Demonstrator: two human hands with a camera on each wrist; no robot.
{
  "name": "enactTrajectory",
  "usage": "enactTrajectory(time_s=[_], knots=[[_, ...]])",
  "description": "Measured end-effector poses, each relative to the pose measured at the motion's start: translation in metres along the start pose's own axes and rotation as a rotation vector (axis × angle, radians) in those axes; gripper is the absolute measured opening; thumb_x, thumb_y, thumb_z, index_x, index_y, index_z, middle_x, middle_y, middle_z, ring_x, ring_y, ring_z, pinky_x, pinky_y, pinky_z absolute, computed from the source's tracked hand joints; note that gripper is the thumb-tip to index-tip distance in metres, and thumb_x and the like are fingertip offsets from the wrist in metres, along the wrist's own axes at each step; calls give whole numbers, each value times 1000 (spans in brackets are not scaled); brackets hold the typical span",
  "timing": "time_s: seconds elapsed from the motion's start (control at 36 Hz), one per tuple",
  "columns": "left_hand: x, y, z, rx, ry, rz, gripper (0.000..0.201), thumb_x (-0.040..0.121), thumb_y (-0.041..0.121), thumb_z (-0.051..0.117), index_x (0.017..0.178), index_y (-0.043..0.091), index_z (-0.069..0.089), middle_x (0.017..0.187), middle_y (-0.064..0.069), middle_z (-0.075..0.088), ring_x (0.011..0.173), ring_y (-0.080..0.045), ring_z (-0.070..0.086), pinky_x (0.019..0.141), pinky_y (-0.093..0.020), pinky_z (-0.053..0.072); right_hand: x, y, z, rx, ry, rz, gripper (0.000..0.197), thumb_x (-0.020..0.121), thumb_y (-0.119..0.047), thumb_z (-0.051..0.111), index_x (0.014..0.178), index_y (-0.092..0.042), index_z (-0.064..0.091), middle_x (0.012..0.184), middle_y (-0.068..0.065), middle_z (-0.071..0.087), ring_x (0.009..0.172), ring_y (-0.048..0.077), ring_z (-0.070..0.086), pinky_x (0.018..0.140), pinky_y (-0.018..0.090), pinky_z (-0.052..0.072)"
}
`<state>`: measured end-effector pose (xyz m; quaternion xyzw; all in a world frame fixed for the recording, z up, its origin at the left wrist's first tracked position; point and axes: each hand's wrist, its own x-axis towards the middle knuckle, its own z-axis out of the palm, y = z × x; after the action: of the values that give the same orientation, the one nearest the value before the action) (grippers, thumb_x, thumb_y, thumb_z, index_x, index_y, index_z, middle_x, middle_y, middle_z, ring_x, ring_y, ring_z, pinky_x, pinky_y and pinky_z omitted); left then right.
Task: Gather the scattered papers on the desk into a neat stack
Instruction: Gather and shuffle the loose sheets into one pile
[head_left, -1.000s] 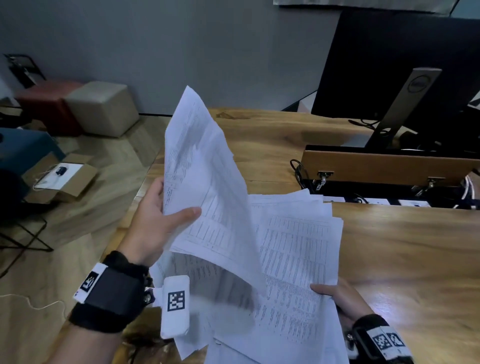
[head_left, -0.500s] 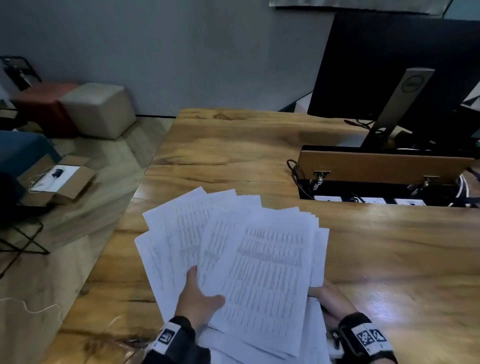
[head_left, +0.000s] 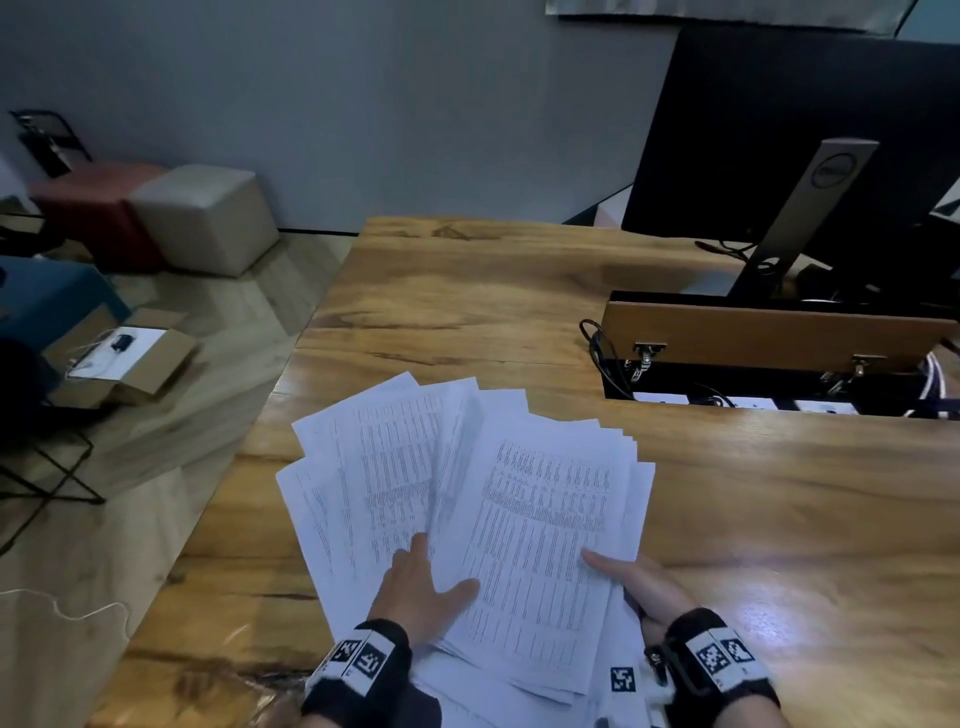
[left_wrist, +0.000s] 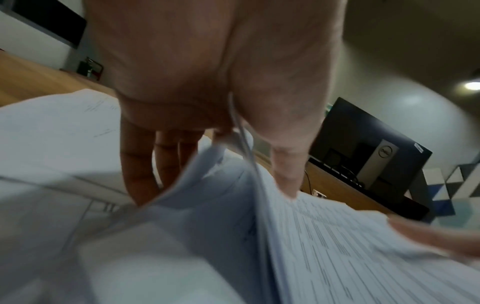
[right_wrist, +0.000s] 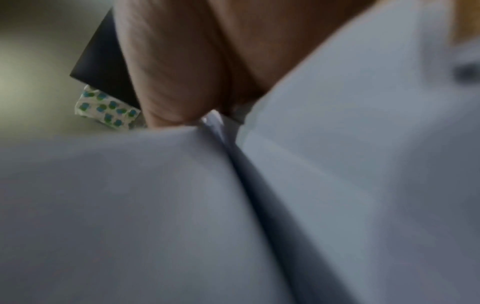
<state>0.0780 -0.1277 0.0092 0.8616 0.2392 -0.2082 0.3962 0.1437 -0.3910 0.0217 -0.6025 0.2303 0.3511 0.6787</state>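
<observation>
Black wrist straps (head_left: 719, 662) carry white tags printed with square black codes.

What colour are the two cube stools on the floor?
One beige stool, one dark red stool beside it; clearest in the head view.

White papers (head_left: 519, 519), brown wood-grain desk (head_left: 779, 519)

Fanned white printed paper sheets (head_left: 524, 525): near edge cut off by the head view's lower border, print too small to read. Left hand (head_left: 415, 587) fingers partly hidden between sheets. Right hand (head_left: 641, 584) fingers hidden beneath them; right-wrist view blurred.
</observation>
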Motion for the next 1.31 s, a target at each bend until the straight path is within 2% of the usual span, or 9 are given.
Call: enactTrajectory(time_s=[0.08,0.22,0.39,0.53,0.69,0.83,1.0,1.14,1.31], knots=[[1,2,-6,-88,9,-13,87,69,86,42,136,30,41,133,3,53,120,-20,55,101,-38,46,6,2,-1,-85,37,3,47,86,8,68,131,2,58,118,22,73,107,41,70,97,58,52],[16,-4,-26,-138,293,-155,55,92,60,37,115,13,55,118,-13,58,106,-31,56,92,-42,47,2,2,-6,-82,37,-56,39,86,12,63,122,-3,63,108,19,77,102,41,72,90,57,56],[40,-17,-30,87,406,-377,111,67,63,70,148,6,18,143,-20,29,132,-39,32,102,-48,43,-17,-5,-17,-39,6,-122,34,85,12,64,114,-5,65,103,18,79,94,39,75,80,52,59],[53,-15,-29,27,436,-414,118,60,50,85,146,6,18,141,-21,31,129,-40,37,99,-50,45,-32,-6,-30,34,-13,-158,36,84,13,62,115,-5,64,108,20,77,97,40,74,78,50,60],[64,-16,-37,-27,360,-471,81,63,44,84,126,7,48,131,-19,49,121,-39,47,95,-47,44,-34,2,-44,91,22,-178,50,76,8,66,125,-1,60,117,23,74,104,44,71,92,58,53],[63,-9,-37,9,368,-510,43,71,32,79,97,12,52,128,-18,37,116,-40,40,91,-44,44,-36,1,-46,115,16,-193,46,77,9,64,121,1,62,114,24,74,101,43,72,91,55,54],[63,-4,-36,-73,460,-546,78,67,21,85,128,11,37,137,-23,30,125,-42,36,95,-47,43,-38,0,-42,132,5,-211,40,83,16,56,119,0,62,111,23,76,94,39,75,74,48,62],[74,-8,-39,-148,475,-609,104,53,21,92,135,5,31,141,-25,26,129,-43,34,105,-51,40,-37,1,-40,123,-18,-200,40,85,14,57,123,0,61,115,24,74,101,44,72,79,52,61],[73,-15,-40,-95,474,-656,107,47,41,93,130,7,35,137,-23,29,126,-42,32,100,-54,42,-37,2,-37,138,-32,-194,43,85,13,58,126,2,59,117,26,73,103,45,71,82,53,59]])
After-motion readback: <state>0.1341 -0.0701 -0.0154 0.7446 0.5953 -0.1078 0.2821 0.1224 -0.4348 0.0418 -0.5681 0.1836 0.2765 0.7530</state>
